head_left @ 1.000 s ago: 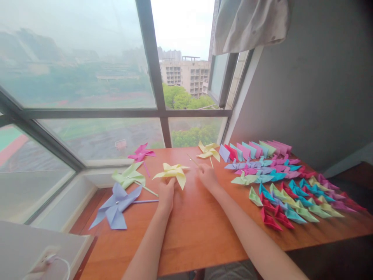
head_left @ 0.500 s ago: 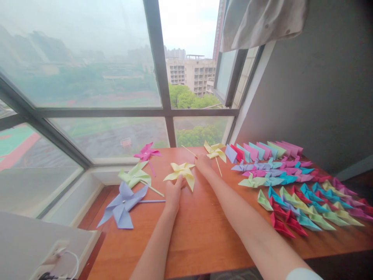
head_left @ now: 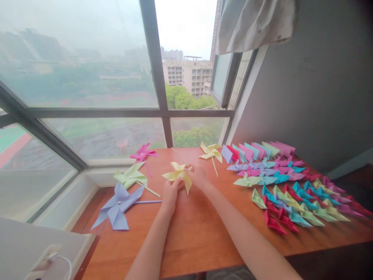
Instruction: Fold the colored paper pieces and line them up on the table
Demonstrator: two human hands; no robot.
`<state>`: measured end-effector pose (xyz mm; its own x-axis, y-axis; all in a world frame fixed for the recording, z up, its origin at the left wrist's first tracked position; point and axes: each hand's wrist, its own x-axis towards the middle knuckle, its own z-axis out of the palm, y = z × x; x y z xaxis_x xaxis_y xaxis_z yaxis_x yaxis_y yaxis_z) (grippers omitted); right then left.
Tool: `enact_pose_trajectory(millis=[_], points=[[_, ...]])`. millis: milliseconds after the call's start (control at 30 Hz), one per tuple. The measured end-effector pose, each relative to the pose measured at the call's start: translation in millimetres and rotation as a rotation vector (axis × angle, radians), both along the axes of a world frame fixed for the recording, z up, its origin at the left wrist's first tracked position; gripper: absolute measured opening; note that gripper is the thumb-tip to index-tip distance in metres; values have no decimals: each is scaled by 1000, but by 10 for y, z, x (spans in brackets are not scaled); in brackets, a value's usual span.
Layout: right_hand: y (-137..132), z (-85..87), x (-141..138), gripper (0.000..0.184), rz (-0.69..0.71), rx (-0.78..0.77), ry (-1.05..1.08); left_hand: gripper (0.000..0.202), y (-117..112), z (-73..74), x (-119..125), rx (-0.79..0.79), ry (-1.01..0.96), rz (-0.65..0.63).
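A pale yellow paper pinwheel (head_left: 176,174) is gripped along its near side by my left hand (head_left: 169,193), thumb on top. My right hand (head_left: 198,177) is closed around a thin yellowish stick (head_left: 178,154) that slants up and left toward the window. Its fingertips are at the pinwheel's right edge. Whether stick and pinwheel are joined is hidden by the fingers. Left of my hands lie a blue pinwheel (head_left: 119,208), a green pinwheel (head_left: 130,177) and a pink pinwheel (head_left: 142,152), each on a stick. Another yellow pinwheel (head_left: 210,151) lies beyond my right hand.
Several folded paper cranes (head_left: 247,181) and paper boats (head_left: 274,223) stand in rows on the right of the wooden table (head_left: 201,241). Upright folded papers (head_left: 253,151) line its back right. A window (head_left: 116,134) borders the far edge; a white plug (head_left: 53,256) is at lower left.
My right hand has come left and nearer with the stick, reaching the yellow pinwheel's edge. My left hand keeps its hold. The whole view has shifted slightly.
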<state>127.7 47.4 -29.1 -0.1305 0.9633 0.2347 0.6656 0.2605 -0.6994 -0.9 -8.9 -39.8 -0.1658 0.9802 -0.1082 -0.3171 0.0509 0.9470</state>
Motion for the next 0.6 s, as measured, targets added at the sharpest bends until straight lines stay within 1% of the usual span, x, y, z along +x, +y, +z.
enact_pose_trajectory(millis=[133,233,333,467,533,600], points=[[-211,-3,81,13,25,42,64,48,-71,56,35,15,-72,-140],[-319,-11,206,14,27,31,61,45,-101,77,53,2,-98,-191],[-423,-11,322,16,41,23,12,42,-124,119,73,-4,-95,-236],[-561,13,418,19,48,26,-118,44,-186,181,104,-11,-95,-338],[-625,36,448,20,29,37,-160,46,-222,184,125,-19,-74,-371],[-687,61,477,21,8,46,-169,45,-244,172,139,-5,34,-373]])
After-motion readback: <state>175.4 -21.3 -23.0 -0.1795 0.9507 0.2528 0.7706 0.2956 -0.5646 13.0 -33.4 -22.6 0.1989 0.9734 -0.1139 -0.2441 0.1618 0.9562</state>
